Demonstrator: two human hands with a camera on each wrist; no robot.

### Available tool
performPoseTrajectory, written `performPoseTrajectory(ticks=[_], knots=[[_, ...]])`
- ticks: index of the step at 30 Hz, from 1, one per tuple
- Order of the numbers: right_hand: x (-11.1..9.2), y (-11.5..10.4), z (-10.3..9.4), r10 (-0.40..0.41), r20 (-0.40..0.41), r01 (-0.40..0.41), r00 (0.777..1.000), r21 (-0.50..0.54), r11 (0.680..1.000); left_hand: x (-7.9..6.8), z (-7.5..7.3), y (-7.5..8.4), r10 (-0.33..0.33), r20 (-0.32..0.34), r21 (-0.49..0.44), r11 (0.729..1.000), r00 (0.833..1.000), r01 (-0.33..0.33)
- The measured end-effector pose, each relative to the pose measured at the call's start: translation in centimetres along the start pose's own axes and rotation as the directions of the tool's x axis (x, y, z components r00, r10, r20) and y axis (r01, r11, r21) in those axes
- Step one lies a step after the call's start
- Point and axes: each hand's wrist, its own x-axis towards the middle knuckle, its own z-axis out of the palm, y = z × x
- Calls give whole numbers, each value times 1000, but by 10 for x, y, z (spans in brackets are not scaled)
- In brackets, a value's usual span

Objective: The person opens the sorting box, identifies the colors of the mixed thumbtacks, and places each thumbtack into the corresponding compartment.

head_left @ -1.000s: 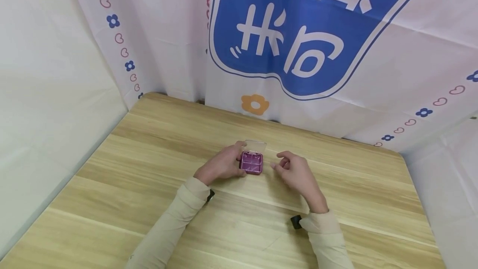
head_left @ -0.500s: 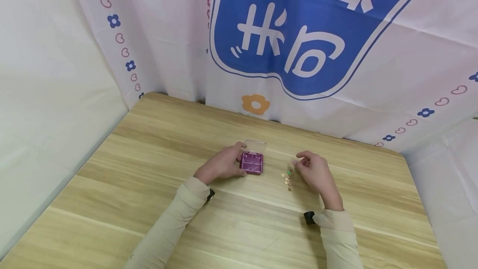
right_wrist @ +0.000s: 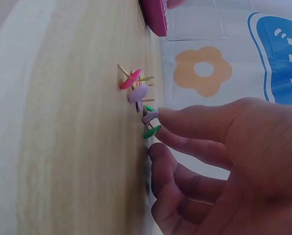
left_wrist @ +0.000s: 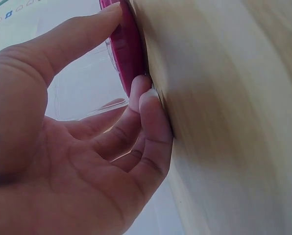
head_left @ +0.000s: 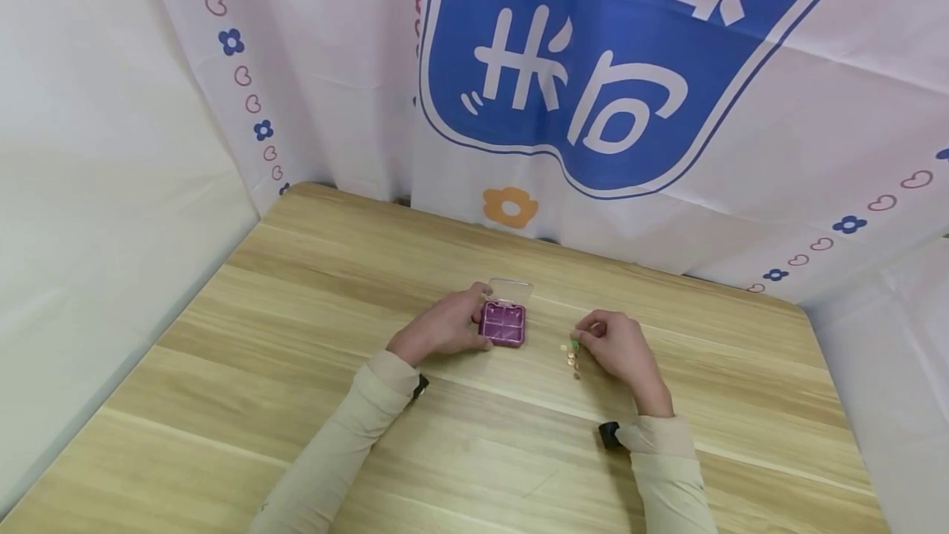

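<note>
A small purple compartment box (head_left: 503,324) lies on the table with its clear hinged lid (head_left: 511,291) raised. My left hand (head_left: 445,322) holds the box by its left side, thumb at the near corner and fingers toward the back. The left wrist view shows that thumb on the purple wall (left_wrist: 129,54). To the right of the box, my right hand (head_left: 619,348) is down at several thumbtacks (head_left: 570,359). Its thumb and index finger pinch at a lilac thumbtack (right_wrist: 150,116), beside a green thumbtack (right_wrist: 152,131). A pink thumbtack (right_wrist: 131,79) lies further off.
The wood-grain table (head_left: 356,262) runs back to a printed curtain (head_left: 460,180). A pale wall (head_left: 111,188) stands along the left side. A dark wrist device (head_left: 610,435) shows at my right cuff.
My right hand moved right, away from the box, uncovering the thumbtacks, then came slightly back left and its fingertips closed in on them. My left hand stays on the box.
</note>
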Motion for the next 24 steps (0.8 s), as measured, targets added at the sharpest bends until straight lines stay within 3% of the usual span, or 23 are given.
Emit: performPoseTrajectory(ticks=[24], knots=[[-1, 2, 0, 44, -21, -44, 999, 9, 999, -1, 2, -2, -5, 5, 16, 1000, 1000, 5]])
